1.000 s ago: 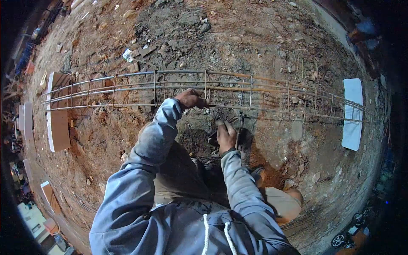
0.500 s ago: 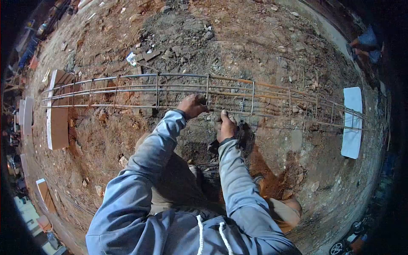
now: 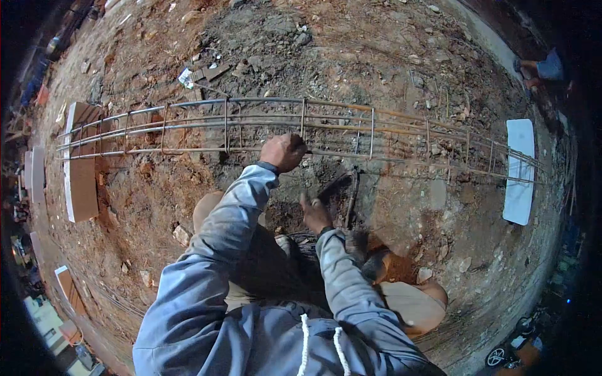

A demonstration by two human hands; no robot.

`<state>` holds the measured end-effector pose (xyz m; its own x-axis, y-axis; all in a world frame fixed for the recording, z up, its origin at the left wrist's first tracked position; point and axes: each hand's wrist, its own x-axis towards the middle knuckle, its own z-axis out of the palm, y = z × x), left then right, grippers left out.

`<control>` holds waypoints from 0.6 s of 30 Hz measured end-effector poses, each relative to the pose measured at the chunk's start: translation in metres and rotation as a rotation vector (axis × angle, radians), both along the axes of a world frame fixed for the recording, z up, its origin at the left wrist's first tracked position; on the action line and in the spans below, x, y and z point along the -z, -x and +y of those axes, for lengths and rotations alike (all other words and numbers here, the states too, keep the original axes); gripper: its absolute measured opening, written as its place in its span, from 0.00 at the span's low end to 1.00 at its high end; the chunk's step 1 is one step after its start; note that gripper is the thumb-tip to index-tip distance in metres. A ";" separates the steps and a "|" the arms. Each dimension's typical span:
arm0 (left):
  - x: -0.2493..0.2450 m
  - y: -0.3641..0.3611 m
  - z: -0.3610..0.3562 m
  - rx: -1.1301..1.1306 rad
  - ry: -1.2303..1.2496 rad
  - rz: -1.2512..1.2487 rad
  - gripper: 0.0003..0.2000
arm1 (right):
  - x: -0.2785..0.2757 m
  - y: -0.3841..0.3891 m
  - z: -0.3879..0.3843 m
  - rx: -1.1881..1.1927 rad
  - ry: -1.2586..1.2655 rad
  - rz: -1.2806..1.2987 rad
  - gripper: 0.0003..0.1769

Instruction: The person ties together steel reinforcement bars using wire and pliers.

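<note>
A long cage of steel reinforcing bars [image 3: 207, 125] with square stirrups spans the view from left to right. My left hand [image 3: 283, 153] is closed around its near lower bar, right beside a stirrup [image 3: 303, 118]. Whether a tie wire is also in those fingers is hidden. Below the cage, apart from the bars, is my right hand [image 3: 316, 215], thumb pointing up and the other fingers curled. A dark tool with two slim arms [image 3: 352, 200], perhaps pincers, extends from beside this hand; its grip is partly hidden.
A pale block [image 3: 81, 188] supports the cage's left end and a white block [image 3: 518, 188] its right end. Rough soil with stones surrounds them. Paper scraps [image 3: 186, 78] lie beyond the cage. Another person [image 3: 544, 67] is at the far right.
My right hand has drawn back from the lower bar, toward my body and slightly left. The left hand stays at the bar beside the stirrup. The view has shifted a little.
</note>
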<state>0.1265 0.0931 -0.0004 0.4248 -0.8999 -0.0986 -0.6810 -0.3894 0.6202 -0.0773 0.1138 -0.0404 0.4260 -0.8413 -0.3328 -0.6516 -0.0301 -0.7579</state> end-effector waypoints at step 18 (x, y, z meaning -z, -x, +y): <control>-0.042 0.008 0.013 -0.076 0.060 -0.132 0.12 | -0.020 -0.020 -0.047 0.283 -0.836 -0.765 0.15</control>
